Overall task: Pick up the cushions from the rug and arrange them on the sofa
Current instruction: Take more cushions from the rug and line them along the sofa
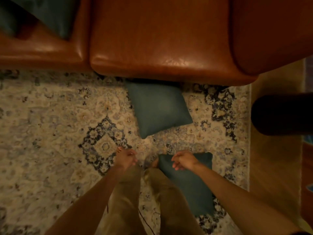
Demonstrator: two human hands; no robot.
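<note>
On the patterned cream rug [50, 107], two square teal fabric cushions [159, 109], left hand [127, 158] and right hand [184, 160] loosely curled, holding nothing.

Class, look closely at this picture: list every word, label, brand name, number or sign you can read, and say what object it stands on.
None: no readable text shows anywhere.
The sofa, the rug and the teal cushions show no visible lettering or tags.
The rug carries only ornamental patterns, not letters.
</note>
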